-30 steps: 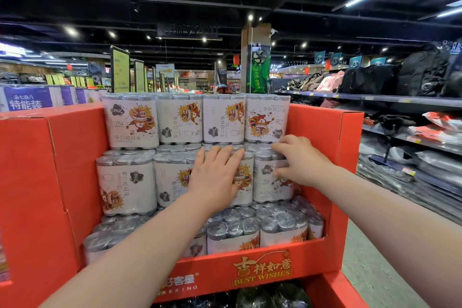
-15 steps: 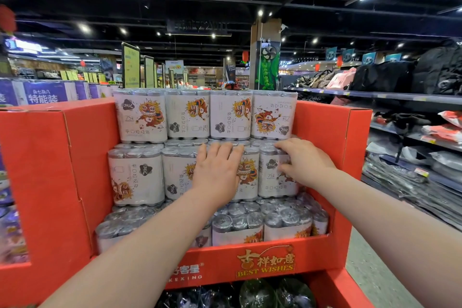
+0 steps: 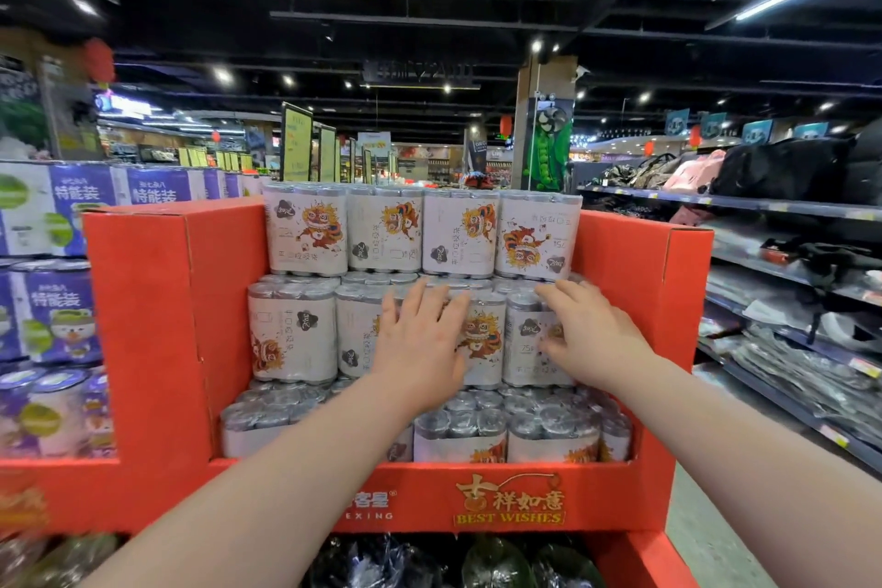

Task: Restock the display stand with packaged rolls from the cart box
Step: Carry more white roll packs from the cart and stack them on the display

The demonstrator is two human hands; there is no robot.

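Observation:
A red cardboard display stand (image 3: 157, 329) holds white packaged rolls printed with orange lions, stacked in three stepped rows. My left hand (image 3: 420, 344) lies flat with straight fingers against the front of a middle-row pack (image 3: 482, 339). My right hand (image 3: 587, 334) presses the rightmost middle-row pack (image 3: 530, 349), its fingers spread over the pack's top and front. The top row (image 3: 382, 234) stands upright behind them. The bottom row (image 3: 506, 430) sits lower in front. No cart box is in view.
Purple-and-white packs (image 3: 52, 301) fill a neighbouring stand on the left. Shelves with bags (image 3: 787, 167) and wrapped goods run along the right, with a floor aisle (image 3: 706, 530) between. Dark wrapped items (image 3: 429, 563) sit in the stand's lower tier.
The view has shifted so the stand sits further right in frame. My right hand's fingers have spread wider on the rightmost pack. Both hands stay on the middle row.

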